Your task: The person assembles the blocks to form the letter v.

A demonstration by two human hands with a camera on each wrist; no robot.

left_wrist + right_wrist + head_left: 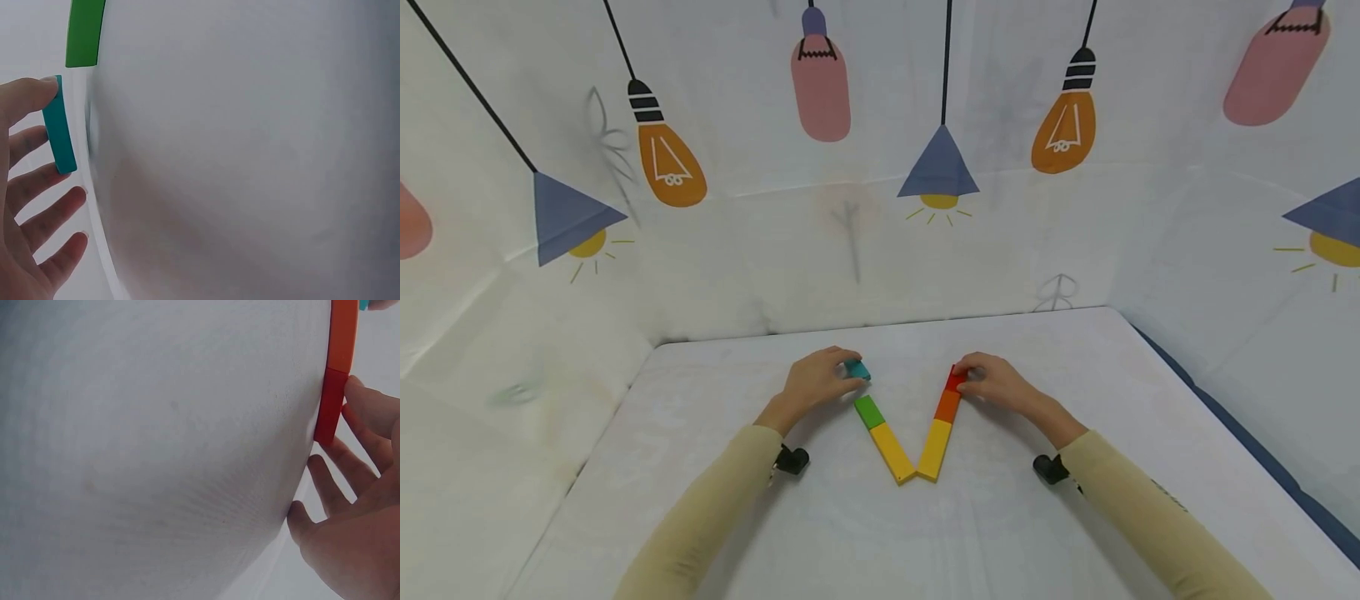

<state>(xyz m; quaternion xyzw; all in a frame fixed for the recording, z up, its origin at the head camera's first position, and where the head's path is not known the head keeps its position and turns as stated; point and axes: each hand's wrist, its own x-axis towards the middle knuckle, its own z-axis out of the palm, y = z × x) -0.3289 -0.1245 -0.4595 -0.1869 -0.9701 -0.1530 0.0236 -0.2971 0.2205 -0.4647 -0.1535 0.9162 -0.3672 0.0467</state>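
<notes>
My left hand [812, 382] pinches a teal block [60, 134] between thumb and fingers. In the head view that block is just beyond the far end of a green block [869, 412], with a gap between them. The green block lies end to end with a yellow block [892, 453]. My right hand [1000, 387] holds a red block [331, 406] at its far end, thumb on one side and fingers on the other. The red block meets an orange block [947, 407], which adjoins a second yellow block [935, 450]. Both rows form a V, the yellow ends meeting nearest me.
All the blocks lie on a white-covered table [850, 533]. Behind it rises a white cloth backdrop [760, 250] printed with lamps and bulbs. A dark blue strip [1255, 450] runs along the right edge. Each wrist carries a small black camera [792, 460].
</notes>
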